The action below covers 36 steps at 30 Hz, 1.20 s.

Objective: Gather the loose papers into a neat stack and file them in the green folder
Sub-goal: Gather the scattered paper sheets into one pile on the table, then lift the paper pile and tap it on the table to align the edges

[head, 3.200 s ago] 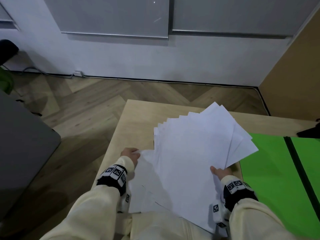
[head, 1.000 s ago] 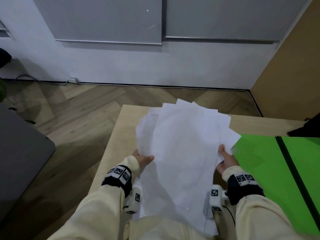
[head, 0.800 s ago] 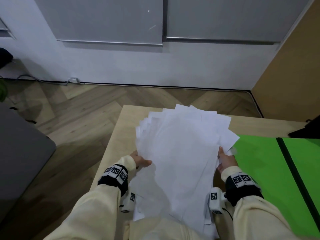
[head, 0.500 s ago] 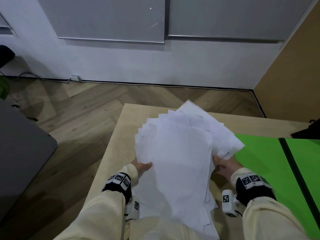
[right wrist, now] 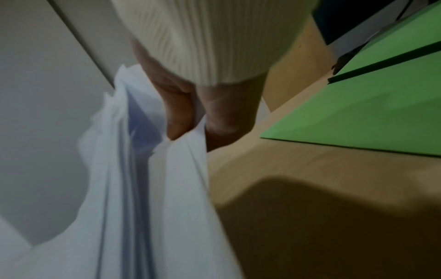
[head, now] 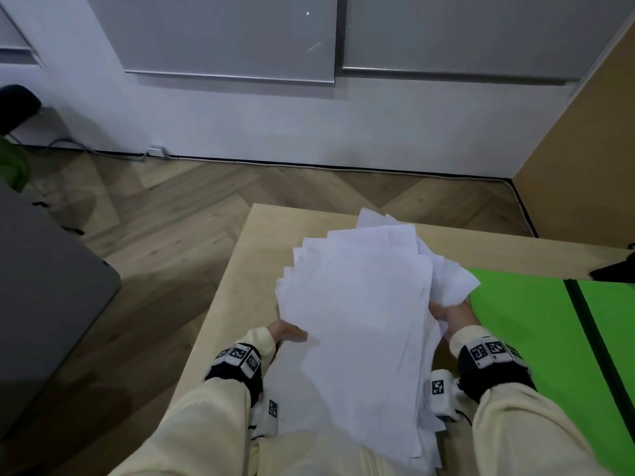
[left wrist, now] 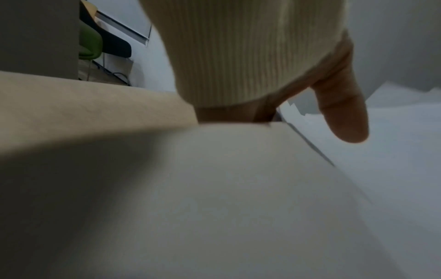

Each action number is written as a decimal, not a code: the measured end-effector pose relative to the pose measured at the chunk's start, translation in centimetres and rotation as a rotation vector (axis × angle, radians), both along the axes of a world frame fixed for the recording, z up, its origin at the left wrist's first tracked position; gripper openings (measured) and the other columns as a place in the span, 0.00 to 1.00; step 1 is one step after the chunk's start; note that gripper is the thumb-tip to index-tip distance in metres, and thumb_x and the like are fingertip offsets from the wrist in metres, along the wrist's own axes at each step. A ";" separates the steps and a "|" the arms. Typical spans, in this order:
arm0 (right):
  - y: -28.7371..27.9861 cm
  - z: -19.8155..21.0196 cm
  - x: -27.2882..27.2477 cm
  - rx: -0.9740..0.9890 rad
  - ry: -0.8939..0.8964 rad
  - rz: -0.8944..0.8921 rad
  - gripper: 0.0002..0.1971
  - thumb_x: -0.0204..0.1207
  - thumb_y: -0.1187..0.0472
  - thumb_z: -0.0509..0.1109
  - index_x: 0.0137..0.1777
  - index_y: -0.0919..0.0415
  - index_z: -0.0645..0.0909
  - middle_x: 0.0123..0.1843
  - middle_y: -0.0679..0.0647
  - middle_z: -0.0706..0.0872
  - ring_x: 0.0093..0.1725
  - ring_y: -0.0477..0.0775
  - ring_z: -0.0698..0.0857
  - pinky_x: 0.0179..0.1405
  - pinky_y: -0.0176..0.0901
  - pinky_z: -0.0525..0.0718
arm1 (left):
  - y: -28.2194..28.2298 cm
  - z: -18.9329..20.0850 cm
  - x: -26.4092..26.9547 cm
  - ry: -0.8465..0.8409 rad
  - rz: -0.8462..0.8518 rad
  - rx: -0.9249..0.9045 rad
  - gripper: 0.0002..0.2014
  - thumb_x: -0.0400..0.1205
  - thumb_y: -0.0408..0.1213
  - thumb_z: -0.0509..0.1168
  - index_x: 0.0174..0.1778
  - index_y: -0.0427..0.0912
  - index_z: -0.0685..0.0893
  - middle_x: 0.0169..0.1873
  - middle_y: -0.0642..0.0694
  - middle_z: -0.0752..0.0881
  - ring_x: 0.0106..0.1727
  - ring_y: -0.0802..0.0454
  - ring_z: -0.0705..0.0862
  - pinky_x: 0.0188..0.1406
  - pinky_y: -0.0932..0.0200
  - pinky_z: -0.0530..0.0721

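Note:
A fanned bundle of white papers [head: 357,310] is held tilted over the light wooden table [head: 254,255], its sheets uneven at the far end. My left hand [head: 292,334] holds its left edge, with the thumb [left wrist: 343,117] lying on top of the sheets [left wrist: 393,151]; the fingers under them are hidden. My right hand [head: 443,312] pinches the right edge, and in the right wrist view thumb and fingers [right wrist: 181,117] clamp the sheets [right wrist: 152,179]. The open green folder [head: 529,338] lies flat to the right, with a black spine [head: 591,338]; it also shows in the right wrist view [right wrist: 369,113].
The table's left edge [head: 220,304] drops to a herringbone wood floor. A grey tabletop [head: 44,290] stands at the left. A dark object [head: 615,269] sits at the far right of the table, beyond the folder.
The wide fan of sheets has been drawn into a narrower bundle. My right hand has shifted up its right edge, and the left hand now holds the bundle's left edge.

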State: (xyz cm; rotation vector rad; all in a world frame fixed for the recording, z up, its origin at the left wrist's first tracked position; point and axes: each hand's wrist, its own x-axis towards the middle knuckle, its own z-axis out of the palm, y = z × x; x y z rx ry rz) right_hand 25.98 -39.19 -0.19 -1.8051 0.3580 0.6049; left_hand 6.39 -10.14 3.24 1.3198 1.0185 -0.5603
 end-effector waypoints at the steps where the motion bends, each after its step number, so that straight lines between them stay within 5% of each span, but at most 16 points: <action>1: -0.1 -0.3 0.4 -0.002 0.000 0.025 0.34 0.46 0.53 0.88 0.54 0.64 0.84 0.58 0.68 0.87 0.55 0.67 0.87 0.59 0.72 0.81 | -0.2 0.4 -0.1 0.004 0.011 0.011 0.19 0.79 0.35 0.67 0.63 0.28 0.83 0.58 0.36 0.88 0.73 0.45 0.73 0.80 0.53 0.63; 3: 0.6 1.3 -0.3 -0.037 0.005 0.093 0.30 0.58 0.59 0.85 0.59 0.69 0.82 0.61 0.71 0.85 0.59 0.69 0.85 0.63 0.69 0.80 | -0.7 0.0 -0.2 -0.011 0.018 0.012 0.25 0.82 0.44 0.64 0.73 0.34 0.76 0.75 0.40 0.73 0.80 0.46 0.67 0.80 0.56 0.58; 6: 1.7 2.6 -1.7 -0.184 -0.003 0.077 0.20 0.75 0.65 0.72 0.65 0.74 0.78 0.64 0.69 0.83 0.63 0.68 0.83 0.65 0.57 0.78 | -1.6 -0.7 -0.1 -0.054 0.042 0.135 0.44 0.68 0.53 0.77 0.75 0.31 0.71 0.73 0.39 0.76 0.74 0.42 0.75 0.68 0.56 0.72; 8: 2.1 2.3 -3.0 -0.133 -0.015 -0.003 0.21 0.75 0.60 0.72 0.64 0.71 0.79 0.66 0.66 0.83 0.64 0.66 0.83 0.67 0.56 0.78 | -2.1 -0.5 -0.1 -0.009 -0.046 0.288 0.37 0.76 0.44 0.73 0.77 0.32 0.67 0.72 0.39 0.76 0.73 0.39 0.76 0.64 0.57 0.75; 11: 2.4 1.3 -5.0 -0.181 0.020 0.013 0.25 0.74 0.56 0.73 0.68 0.69 0.77 0.69 0.63 0.81 0.68 0.65 0.80 0.67 0.50 0.75 | -1.7 -1.6 -0.1 -0.042 -0.046 0.363 0.26 0.78 0.31 0.66 0.73 0.33 0.74 0.65 0.35 0.83 0.65 0.36 0.82 0.67 0.45 0.80; 13: 2.4 1.5 -6.3 -0.158 0.092 0.025 0.33 0.67 0.54 0.79 0.69 0.69 0.75 0.69 0.61 0.81 0.69 0.65 0.79 0.64 0.46 0.74 | -1.3 -3.0 -0.3 -0.076 -0.012 0.344 0.25 0.76 0.29 0.67 0.72 0.34 0.76 0.62 0.33 0.85 0.61 0.34 0.84 0.63 0.44 0.83; 15: 1.9 1.4 -6.9 -0.091 0.176 0.081 0.51 0.48 0.45 0.87 0.71 0.67 0.74 0.69 0.61 0.81 0.67 0.64 0.80 0.67 0.49 0.75 | -0.9 -2.6 -0.5 -0.079 0.065 0.270 0.27 0.75 0.25 0.68 0.73 0.33 0.74 0.62 0.31 0.84 0.60 0.33 0.84 0.62 0.40 0.82; 18: 0.5 1.0 -7.6 -0.067 0.199 0.169 0.72 0.18 0.35 0.85 0.70 0.67 0.73 0.62 0.61 0.83 0.62 0.60 0.82 0.68 0.51 0.76 | -0.1 -1.6 -0.8 -0.177 0.186 0.128 0.30 0.74 0.18 0.68 0.74 0.27 0.70 0.66 0.27 0.80 0.60 0.33 0.82 0.65 0.36 0.79; 19: 0.3 1.5 -8.0 -0.078 0.191 0.208 0.75 0.15 0.35 0.84 0.71 0.67 0.72 0.63 0.60 0.83 0.63 0.59 0.82 0.68 0.49 0.76 | 0.0 -0.8 -0.9 -0.211 0.176 0.107 0.33 0.73 0.18 0.69 0.75 0.27 0.68 0.67 0.27 0.79 0.62 0.33 0.81 0.65 0.37 0.79; 23: 0.9 3.3 -8.7 0.058 0.092 0.258 0.59 0.17 0.37 0.85 0.57 0.60 0.79 0.57 0.58 0.86 0.50 0.52 0.85 0.50 0.37 0.84 | 0.5 1.5 0.0 -0.342 0.124 -0.025 0.36 0.67 0.23 0.74 0.73 0.28 0.71 0.65 0.32 0.81 0.52 0.43 0.84 0.42 0.57 0.90; 26: 2.3 5.3 -7.7 0.001 -0.044 0.279 0.40 0.50 0.52 0.87 0.62 0.60 0.76 0.52 0.57 0.87 0.47 0.51 0.83 0.49 0.30 0.79 | -0.1 3.6 1.3 -0.394 0.092 0.111 0.45 0.57 0.45 0.80 0.70 0.28 0.77 0.64 0.36 0.83 0.58 0.41 0.86 0.61 0.41 0.85; 28: 3.1 6.8 -6.3 -0.031 -0.172 0.212 0.29 0.65 0.65 0.80 0.67 0.67 0.76 0.61 0.59 0.85 0.54 0.51 0.83 0.56 0.36 0.77 | -0.8 5.7 2.4 -0.442 0.093 0.151 0.44 0.62 0.46 0.79 0.72 0.29 0.73 0.67 0.44 0.79 0.63 0.49 0.81 0.63 0.53 0.81; 30: 3.7 9.2 -5.0 0.010 -0.309 0.127 0.24 0.66 0.71 0.78 0.62 0.72 0.79 0.61 0.62 0.85 0.53 0.48 0.83 0.59 0.43 0.77 | -0.7 7.4 4.1 -0.536 0.175 0.190 0.31 0.75 0.31 0.73 0.72 0.29 0.70 0.50 0.52 0.84 0.49 0.60 0.83 0.46 0.67 0.80; 32: 4.1 12.5 -4.2 0.039 -0.443 0.042 0.21 0.65 0.71 0.79 0.59 0.69 0.81 0.58 0.62 0.86 0.46 0.43 0.87 0.62 0.46 0.80 | 0.0 9.8 5.6 -0.668 0.250 0.220 0.31 0.68 0.33 0.76 0.65 0.24 0.79 0.32 0.60 0.90 0.32 0.70 0.87 0.46 0.61 0.82; 34: 4.2 15.2 -3.4 0.061 -0.543 -0.042 0.24 0.62 0.64 0.82 0.58 0.67 0.81 0.58 0.60 0.87 0.50 0.48 0.87 0.66 0.44 0.79 | 1.2 10.9 6.6 -0.737 0.256 0.299 0.35 0.59 0.42 0.79 0.61 0.29 0.82 0.40 0.54 0.92 0.37 0.67 0.88 0.46 0.64 0.85; 36: 4.2 18.0 -3.5 0.107 -0.541 -0.068 0.22 0.60 0.54 0.83 0.51 0.61 0.83 0.51 0.54 0.89 0.47 0.48 0.87 0.63 0.44 0.82 | 1.7 13.0 6.6 -0.755 0.215 0.311 0.33 0.66 0.40 0.79 0.66 0.32 0.80 0.55 0.45 0.87 0.50 0.57 0.86 0.37 0.82 0.82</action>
